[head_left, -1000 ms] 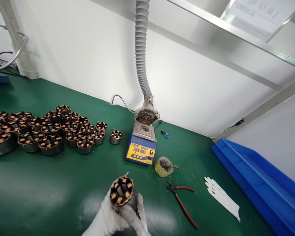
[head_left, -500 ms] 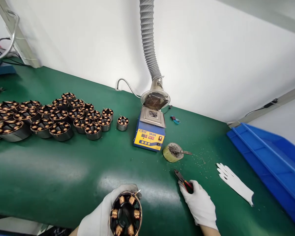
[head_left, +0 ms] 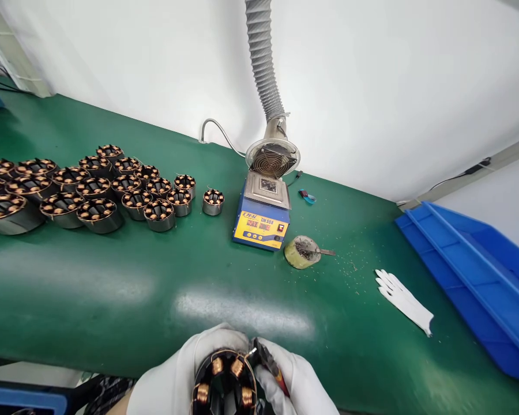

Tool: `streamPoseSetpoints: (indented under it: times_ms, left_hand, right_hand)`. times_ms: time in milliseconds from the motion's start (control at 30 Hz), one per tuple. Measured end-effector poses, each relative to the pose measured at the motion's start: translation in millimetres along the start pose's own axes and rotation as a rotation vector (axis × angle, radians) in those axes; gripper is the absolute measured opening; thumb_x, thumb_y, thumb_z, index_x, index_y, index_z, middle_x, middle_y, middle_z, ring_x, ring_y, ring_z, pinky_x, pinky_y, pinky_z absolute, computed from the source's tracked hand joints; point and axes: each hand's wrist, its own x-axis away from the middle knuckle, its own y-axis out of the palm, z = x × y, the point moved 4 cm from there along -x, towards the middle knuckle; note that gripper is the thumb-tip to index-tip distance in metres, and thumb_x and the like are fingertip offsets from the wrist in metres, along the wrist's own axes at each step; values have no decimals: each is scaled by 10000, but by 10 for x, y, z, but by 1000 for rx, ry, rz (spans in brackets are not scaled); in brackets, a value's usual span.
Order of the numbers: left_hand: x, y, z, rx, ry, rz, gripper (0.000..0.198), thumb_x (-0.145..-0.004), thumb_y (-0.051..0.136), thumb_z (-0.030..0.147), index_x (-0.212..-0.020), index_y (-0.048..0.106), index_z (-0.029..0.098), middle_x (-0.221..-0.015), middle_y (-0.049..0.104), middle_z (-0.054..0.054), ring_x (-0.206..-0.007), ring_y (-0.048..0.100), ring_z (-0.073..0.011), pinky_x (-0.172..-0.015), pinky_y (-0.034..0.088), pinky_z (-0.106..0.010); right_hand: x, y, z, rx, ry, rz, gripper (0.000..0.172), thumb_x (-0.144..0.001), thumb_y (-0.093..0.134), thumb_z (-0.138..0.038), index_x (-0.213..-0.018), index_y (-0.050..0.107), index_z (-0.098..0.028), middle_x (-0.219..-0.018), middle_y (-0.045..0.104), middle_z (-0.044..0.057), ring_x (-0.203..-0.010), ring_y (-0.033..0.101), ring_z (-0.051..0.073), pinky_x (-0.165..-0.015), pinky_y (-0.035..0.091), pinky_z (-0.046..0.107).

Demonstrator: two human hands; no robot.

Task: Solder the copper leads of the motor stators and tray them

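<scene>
In a white glove, my left hand (head_left: 185, 366) is wrapped around a motor stator (head_left: 218, 366), a dark ring with copper coils inside, at the bottom of the view. A short wire end with a silvery tip sticks out at the stator's upper right rim. My right hand (head_left: 300, 377), also gloved, is closed on cutting pliers (head_left: 270, 366) with red handles. The jaws of the pliers are right beside that wire end; whether they touch it I cannot tell. The lower part of the stator is cut off by the frame.
A blue and yellow solder pot (head_left: 262, 222) stands under a ducted fume hood (head_left: 272, 157). Right of it are a small tin (head_left: 300, 262) with a flat strip across it, scattered clippings, a loose white glove (head_left: 404, 302) and blue bins (head_left: 471, 282). Several stators (head_left: 99, 216) stand left.
My right hand has brought the pliers left and down to the stator's rim. The stator sits slightly lower in view, and the bench has shifted up a little.
</scene>
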Motion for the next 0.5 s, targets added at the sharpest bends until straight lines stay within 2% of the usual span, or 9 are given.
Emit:
streamPoseSetpoints:
  times_ms: [67,133,200,333,500]
  left_hand:
    - [3,55,3,175,-42,-162,478,-843,345,555,-666,627,213,-654,658,-23,-706,648,-173,-725,547,-344]
    - [23,39,0,260,-32,-207,413,-779,468,578,-702,618,201,-705,654,-30,-749,636,-187,-794,519,-354]
    - [42,6,-21,300,-39,-207,352,-760,529,539,-766,617,199,-790,652,-38,-801,620,-192,-839,491,-353]
    - [48,22,-71,374,-75,-262,341,-763,525,526,-759,618,198,-825,633,-51,-837,593,-215,-854,467,-392]
    - [43,38,-201,380,-98,-210,367,-783,492,533,-734,620,193,-779,616,-45,-825,578,-218,-883,437,-438]
  right_hand:
    - [-43,-34,-108,28,-22,-107,338,-864,413,-439,-1042,631,-253,-861,699,40,-708,648,194,-681,517,263]
    - [-64,-56,-184,70,-29,-235,340,-883,400,-416,-1083,608,-236,-873,697,42,-734,655,184,-708,512,248]
    - [-59,-78,-211,112,-38,-294,346,-896,396,-409,-1127,581,-230,-933,694,50,-802,660,184,-763,503,242]
    - [-12,-99,-180,167,-104,-239,396,-909,366,-455,-1180,543,-226,-1049,677,66,-935,645,193,-847,480,248]
    - [-7,-88,-185,196,-189,-202,392,-920,331,-418,-1193,523,-213,-1037,682,84,-865,661,195,-806,498,256]
